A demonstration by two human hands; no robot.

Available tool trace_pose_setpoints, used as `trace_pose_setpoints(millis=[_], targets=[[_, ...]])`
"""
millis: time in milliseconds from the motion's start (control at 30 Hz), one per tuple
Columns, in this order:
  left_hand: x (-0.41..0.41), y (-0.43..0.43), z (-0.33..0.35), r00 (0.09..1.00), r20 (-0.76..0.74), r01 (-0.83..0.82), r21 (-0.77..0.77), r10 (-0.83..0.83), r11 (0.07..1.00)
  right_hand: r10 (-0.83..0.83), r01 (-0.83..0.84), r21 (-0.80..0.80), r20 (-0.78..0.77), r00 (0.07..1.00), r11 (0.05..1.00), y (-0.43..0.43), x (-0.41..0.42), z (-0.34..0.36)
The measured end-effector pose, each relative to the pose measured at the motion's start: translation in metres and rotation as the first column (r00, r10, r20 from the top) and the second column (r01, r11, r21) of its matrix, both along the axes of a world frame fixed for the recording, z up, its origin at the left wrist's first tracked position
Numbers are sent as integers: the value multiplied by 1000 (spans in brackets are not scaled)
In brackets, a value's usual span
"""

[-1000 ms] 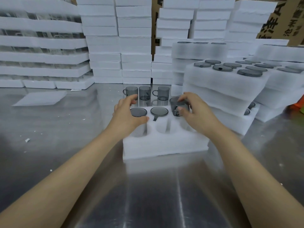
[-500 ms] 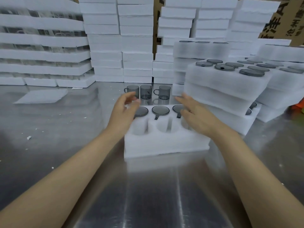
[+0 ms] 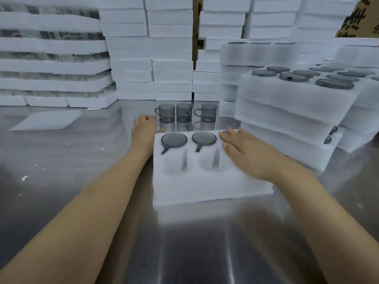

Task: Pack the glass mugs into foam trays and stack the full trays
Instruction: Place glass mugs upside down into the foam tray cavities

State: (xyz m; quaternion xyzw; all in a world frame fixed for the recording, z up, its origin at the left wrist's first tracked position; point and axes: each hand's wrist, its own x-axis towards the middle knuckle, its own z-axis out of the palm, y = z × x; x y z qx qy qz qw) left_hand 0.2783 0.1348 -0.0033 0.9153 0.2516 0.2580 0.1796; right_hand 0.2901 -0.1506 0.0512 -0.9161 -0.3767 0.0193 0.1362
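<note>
A white foam tray [image 3: 205,185] lies on the steel table in front of me. Grey glass mugs sit sunk in its far row: one at the left [image 3: 174,140], one in the middle [image 3: 204,138], and a third mostly hidden under my right hand. The near-row pockets [image 3: 174,165] hold nothing. Three loose grey mugs [image 3: 185,112] stand upright on the table just beyond the tray. My right hand [image 3: 248,152] lies flat on the tray's right side, fingers straight. My left hand [image 3: 144,128] reaches past the tray's left edge, fingers near the leftmost loose mug [image 3: 166,113], holding nothing.
A stack of filled foam trays [image 3: 291,111] stands close on the right. Tall stacks of foam trays [image 3: 151,50] wall the back and left. A flat foam sheet [image 3: 47,121] lies at the far left on the table. Small foam crumbs dot the steel surface.
My right hand set a mug into the tray's far right pocket and now lies flat over it. My left hand left the tray and moved forward toward the loose mugs.
</note>
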Motion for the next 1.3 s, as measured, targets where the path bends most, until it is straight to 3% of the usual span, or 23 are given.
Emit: trace_pose_setpoints(millis=[267,500,633,800,933,1033,1133,1300], targets=[[46,22,2,998,51,26,210,-37,977,-7,6,16,24,1000,1000,-1,1,-3],[47,24,4,998,69,1,166,-13,986,-27,19,104,69,997,994,0,-1,-4],[21,14,6,962,274,-11,-6,12,1000,-63,48,196,75,995,980,1,-3,-4],[-23,-3,10,800,586,1,-218,130,976,-107,89,246,62,992,965,0,-6,-2],[-59,-27,11,724,664,70,-339,186,938,-132,115,255,49,990,960,-1,-8,0],[-85,-44,12,699,703,170,-346,135,923,-203,159,270,143,969,950,2,-9,1],[-100,-62,27,686,727,265,-267,14,927,-211,81,374,322,923,924,7,-11,2],[-106,-91,49,628,694,436,60,-352,898,54,-217,560,293,955,799,17,-18,-6]])
